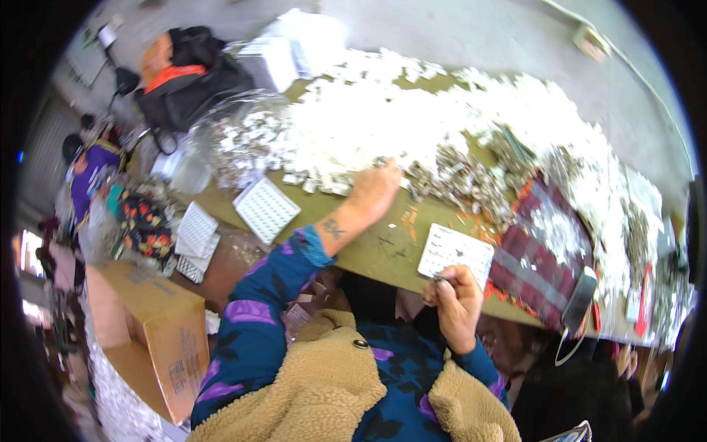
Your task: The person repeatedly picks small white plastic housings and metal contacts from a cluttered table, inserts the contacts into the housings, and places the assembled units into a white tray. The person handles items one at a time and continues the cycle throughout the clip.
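My left hand (pixel 374 193) reaches across the green table, its fingers bent together at the edge of a heap of small white pieces (pixel 361 118). What its fingertips hold, if anything, is too small to make out. Just right of it lies a pile of small metallic-looking pieces (pixel 456 177). Close to my body, my right hand (pixel 458 306) pinches a small dark, shiny piece (pixel 440 278) between thumb and fingers. Beyond that hand lies a white card (pixel 455 253) with small dark marks or parts on it.
A white panel with rows of dots (pixel 266 210) lies left of my left arm. An open cardboard box (pixel 173 353) stands at lower left. A clear bag of small pieces (pixel 250 136), a plaid cloth (pixel 541 254) and a red-handled tool (pixel 644 298) surround the work area. Another person (pixel 96 173) is far left.
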Demonstrator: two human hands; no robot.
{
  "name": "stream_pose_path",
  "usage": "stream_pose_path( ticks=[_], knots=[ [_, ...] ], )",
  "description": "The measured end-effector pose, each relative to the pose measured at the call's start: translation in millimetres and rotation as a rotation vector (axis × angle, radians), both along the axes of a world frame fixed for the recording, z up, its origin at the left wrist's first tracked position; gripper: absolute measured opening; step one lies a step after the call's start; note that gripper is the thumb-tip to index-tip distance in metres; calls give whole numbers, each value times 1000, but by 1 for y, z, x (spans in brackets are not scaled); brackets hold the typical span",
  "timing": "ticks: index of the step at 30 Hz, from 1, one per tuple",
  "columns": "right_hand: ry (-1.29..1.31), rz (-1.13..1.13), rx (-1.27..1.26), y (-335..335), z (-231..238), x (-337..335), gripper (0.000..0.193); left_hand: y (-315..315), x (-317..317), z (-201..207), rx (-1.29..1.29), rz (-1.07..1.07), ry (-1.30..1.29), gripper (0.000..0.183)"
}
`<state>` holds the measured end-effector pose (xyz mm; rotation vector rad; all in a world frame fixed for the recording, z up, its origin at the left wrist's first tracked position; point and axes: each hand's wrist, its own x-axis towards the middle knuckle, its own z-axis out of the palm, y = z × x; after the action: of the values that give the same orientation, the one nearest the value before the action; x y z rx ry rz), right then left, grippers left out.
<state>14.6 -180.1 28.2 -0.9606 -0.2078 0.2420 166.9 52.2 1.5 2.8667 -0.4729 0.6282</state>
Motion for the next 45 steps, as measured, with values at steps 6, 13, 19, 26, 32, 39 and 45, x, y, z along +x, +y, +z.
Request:
stream_pose_path(
  ticks=[6, 13, 19, 26, 32, 39, 45],
  knots=[
    [-79, 54, -97, 8, -8, 3, 20, -1, 10, -12, 2, -13, -95, 3],
    [-56, 77, -115, 27, -6, -5, 10, -7, 5, -4, 171, 64, -36, 13],
    [43, -31, -154, 33, -6, -3, 7, 13, -30, 16, -349, 9, -171, 20],
    [57, -162, -171, 40, 0, 14, 8, -1, -112, 21, -2007, -163, 694, 24],
    [42, -111, -339, 54, 13, 18, 9, -13, -143, 5, -2184, -359, 832, 23],
    [-154, -197, -622, 54, 6, 20, 8, -16, -150, -2, -2209, -268, 858, 20],
    [-448, -221, -808, 54, 7, 10, 17, -16, -152, -9, -2273, -256, 908, 15]
  ],
)
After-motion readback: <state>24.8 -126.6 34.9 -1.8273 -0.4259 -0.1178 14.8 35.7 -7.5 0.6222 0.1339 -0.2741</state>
